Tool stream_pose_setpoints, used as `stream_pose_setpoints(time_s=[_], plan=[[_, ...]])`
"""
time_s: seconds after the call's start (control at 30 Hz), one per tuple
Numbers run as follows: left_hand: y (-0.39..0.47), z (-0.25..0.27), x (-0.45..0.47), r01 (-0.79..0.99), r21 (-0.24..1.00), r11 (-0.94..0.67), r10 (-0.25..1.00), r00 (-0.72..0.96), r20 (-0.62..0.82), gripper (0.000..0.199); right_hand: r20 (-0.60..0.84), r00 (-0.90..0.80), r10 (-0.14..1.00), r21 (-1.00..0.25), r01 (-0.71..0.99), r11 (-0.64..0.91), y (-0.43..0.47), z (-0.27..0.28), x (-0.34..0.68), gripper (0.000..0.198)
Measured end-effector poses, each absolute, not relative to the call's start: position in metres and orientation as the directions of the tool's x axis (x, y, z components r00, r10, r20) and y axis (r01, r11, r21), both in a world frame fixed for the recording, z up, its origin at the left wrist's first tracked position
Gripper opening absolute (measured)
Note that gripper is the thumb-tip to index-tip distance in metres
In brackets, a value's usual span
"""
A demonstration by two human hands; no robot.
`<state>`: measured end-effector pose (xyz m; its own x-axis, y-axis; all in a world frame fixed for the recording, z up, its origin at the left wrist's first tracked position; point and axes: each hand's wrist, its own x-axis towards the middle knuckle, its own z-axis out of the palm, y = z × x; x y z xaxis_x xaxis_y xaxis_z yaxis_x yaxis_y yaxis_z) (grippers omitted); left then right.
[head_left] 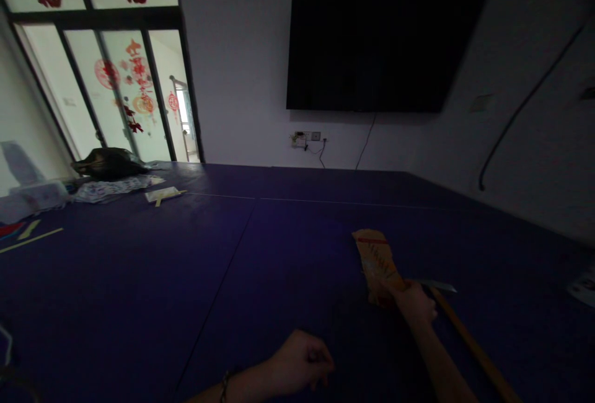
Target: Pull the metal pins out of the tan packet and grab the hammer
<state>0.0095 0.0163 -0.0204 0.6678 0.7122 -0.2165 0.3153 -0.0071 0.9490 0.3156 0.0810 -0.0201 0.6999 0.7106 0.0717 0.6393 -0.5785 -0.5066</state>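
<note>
My right hand (416,305) grips the near end of a crumpled brown piece of cardboard or paper packaging (374,257), which has a red stripe and dark printing. Just beyond that hand lies a sickle, its pale curved blade (439,284) pointing right and its long wooden handle (474,344) slanting toward the bottom edge. My left hand (307,358) is low in the middle, over the dark blue table (288,254). Its fingers are curled in, and nothing shows in them.
On the table's far left are a black plastic bag (109,162), a crumpled patterned sheet (111,189), a small flat packet (162,194) and yellow strips (39,237). A pale object (583,286) sits at the right edge. Behind, a television (385,49) hangs on the wall.
</note>
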Motion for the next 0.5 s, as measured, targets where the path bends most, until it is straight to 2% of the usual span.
stream_pose_setpoints(time_s=[0.33,0.5], plan=[[0.016,-0.0222,0.0088,0.321,0.947,-0.005,0.706,0.671,-0.224,0.013,0.198,0.599,0.776,-0.518,0.736,-0.436,0.083,-0.0147,0.3145,0.056],[0.0144,-0.0187,0.009,0.324,0.946,-0.019,0.721,0.66,-0.212,0.013,0.199,0.604,0.772,-0.53,0.729,-0.434,0.0827,-0.0147,0.3171,0.055]])
